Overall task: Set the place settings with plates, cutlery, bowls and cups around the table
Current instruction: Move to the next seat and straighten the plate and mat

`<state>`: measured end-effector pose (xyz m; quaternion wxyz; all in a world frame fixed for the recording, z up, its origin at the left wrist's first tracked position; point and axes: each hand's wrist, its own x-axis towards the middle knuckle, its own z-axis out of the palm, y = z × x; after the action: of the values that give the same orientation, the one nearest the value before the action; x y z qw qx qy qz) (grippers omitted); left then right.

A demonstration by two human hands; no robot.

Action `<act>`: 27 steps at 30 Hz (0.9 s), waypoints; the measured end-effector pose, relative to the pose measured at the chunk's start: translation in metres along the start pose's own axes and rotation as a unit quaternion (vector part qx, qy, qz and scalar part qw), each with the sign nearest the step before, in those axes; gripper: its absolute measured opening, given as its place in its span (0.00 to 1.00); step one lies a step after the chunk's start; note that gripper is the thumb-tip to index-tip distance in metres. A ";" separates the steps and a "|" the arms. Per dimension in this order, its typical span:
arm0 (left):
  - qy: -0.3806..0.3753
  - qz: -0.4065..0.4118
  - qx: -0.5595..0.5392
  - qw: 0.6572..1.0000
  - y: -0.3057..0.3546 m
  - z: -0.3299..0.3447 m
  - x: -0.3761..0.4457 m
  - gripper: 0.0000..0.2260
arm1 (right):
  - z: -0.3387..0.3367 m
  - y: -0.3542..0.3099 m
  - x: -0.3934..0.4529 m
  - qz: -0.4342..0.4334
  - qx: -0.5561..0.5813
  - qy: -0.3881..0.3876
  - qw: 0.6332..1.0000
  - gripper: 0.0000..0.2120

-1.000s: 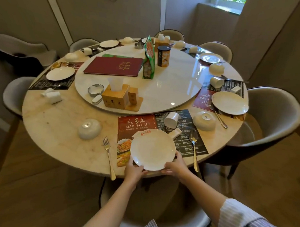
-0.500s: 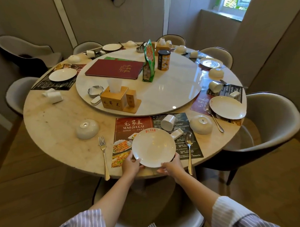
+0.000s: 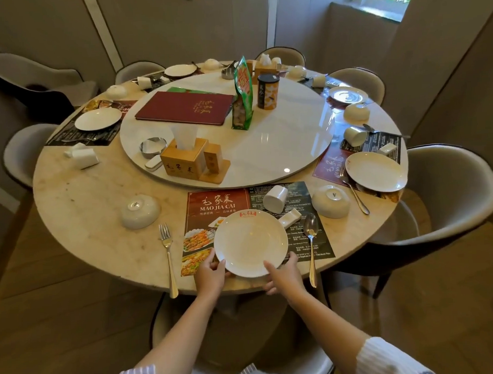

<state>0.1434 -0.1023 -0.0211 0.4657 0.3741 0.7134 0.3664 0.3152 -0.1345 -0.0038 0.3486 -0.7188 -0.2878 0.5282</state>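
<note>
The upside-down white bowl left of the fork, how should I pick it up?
Come from above and cup the upside-down white bowl around its wide lower rim, fingers on opposite sides. It lies mouth down on the round marble table, so the small foot ring on top gives little to hold, and the smooth dome could slip.

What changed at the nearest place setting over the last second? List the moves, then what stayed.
The plate turned slightly clockwise on the placemat, bringing its red logo to the middle of the far rim. The left hand and right hand kept hold of the near rim; nothing was released. The fork, spoon, tipped cup and upturned bowl stayed put.
</note>
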 end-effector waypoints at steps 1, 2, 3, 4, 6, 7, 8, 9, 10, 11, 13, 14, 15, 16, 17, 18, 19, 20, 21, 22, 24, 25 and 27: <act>0.007 0.000 -0.011 1.000 0.000 -0.002 -0.002 0.23 | -0.006 0.002 0.001 -0.028 -0.058 0.050 0.997 0.34; 0.019 0.005 -0.020 1.000 0.000 -0.005 -0.005 0.23 | -0.013 0.005 0.003 -0.061 -0.112 0.104 0.986 0.30; 0.037 0.014 -0.024 0.999 -0.001 -0.008 -0.008 0.22 | -0.022 0.008 0.004 -0.090 -0.154 0.153 0.972 0.24; 0.061 0.029 -0.020 0.998 -0.001 -0.013 -0.011 0.20 | -0.032 0.011 0.004 -0.105 -0.182 0.194 0.958 0.18; 0.114 0.058 -0.008 0.992 -0.005 -0.023 -0.016 0.16 | -0.051 0.020 0.004 -0.103 -0.206 0.250 0.940 0.11; 0.138 0.072 -0.004 0.988 -0.009 -0.029 -0.017 0.14 | -0.059 0.026 0.003 -0.091 -0.203 0.266 0.938 0.09; 0.158 0.091 0.003 0.983 -0.014 -0.035 -0.016 0.12 | -0.065 0.032 0.003 -0.071 -0.192 0.271 0.941 0.09; 0.176 0.109 0.015 0.978 -0.020 -0.041 -0.015 0.11 | -0.070 0.037 0.003 -0.046 -0.171 0.267 0.947 0.10; 0.191 0.123 0.032 0.973 -0.025 -0.047 -0.014 0.10 | -0.074 0.043 0.003 -0.019 -0.146 0.251 0.957 0.12; 0.205 0.131 0.052 0.969 -0.030 -0.052 -0.013 0.09 | -0.076 0.047 0.001 0.007 -0.113 0.223 0.968 0.13; 0.225 0.122 0.079 0.963 -0.039 -0.060 -0.015 0.10 | -0.078 0.052 -0.003 0.037 -0.032 0.154 0.987 0.13; 0.234 0.106 0.087 0.962 -0.041 -0.064 -0.017 0.10 | -0.079 0.052 -0.005 0.045 0.007 0.129 0.991 0.12; 0.239 0.088 0.091 0.963 -0.043 -0.066 -0.019 0.11 | -0.079 0.051 -0.007 0.049 0.038 0.110 0.992 0.11; 0.240 0.066 0.086 0.965 -0.045 -0.069 -0.020 0.12 | -0.079 0.050 -0.009 0.051 0.061 0.097 0.992 0.09; 0.238 0.045 0.070 0.968 -0.047 -0.071 -0.021 0.13 | -0.079 0.049 -0.011 0.049 0.079 0.088 0.992 0.09; 0.233 0.024 0.044 0.971 -0.048 -0.073 -0.022 0.14 | -0.079 0.048 -0.012 0.045 0.093 0.082 0.991 0.08; 0.226 0.005 0.018 0.974 -0.049 -0.074 -0.023 0.16 | -0.079 0.047 -0.014 0.037 0.105 0.080 0.991 0.08; 0.219 -0.010 -0.005 0.976 -0.048 -0.074 -0.024 0.17 | -0.078 0.046 -0.015 0.028 0.117 0.080 0.990 0.08; 0.214 -0.024 -0.024 0.976 -0.049 -0.075 -0.025 0.17 | -0.077 0.044 -0.016 0.019 0.131 0.082 0.988 0.09; 0.208 -0.036 -0.043 0.976 -0.048 -0.075 -0.026 0.16 | -0.076 0.043 -0.017 0.013 0.146 0.085 0.986 0.09; 0.195 -0.055 -0.082 0.976 -0.049 -0.075 -0.027 0.15 | -0.070 0.041 -0.018 0.009 0.166 0.093 0.982 0.09; 0.187 -0.063 -0.098 0.976 -0.049 -0.076 -0.026 0.15 | -0.066 0.041 -0.018 0.008 0.172 0.095 0.980 0.09; 0.169 -0.073 -0.115 0.976 -0.049 -0.077 -0.026 0.16 | -0.058 0.041 -0.021 0.004 0.178 0.090 0.980 0.08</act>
<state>0.0691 -0.1605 -0.0302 0.4041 0.1980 0.7602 0.4686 0.3664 -0.1865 -0.0131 0.4931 -0.6910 -0.1536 0.5058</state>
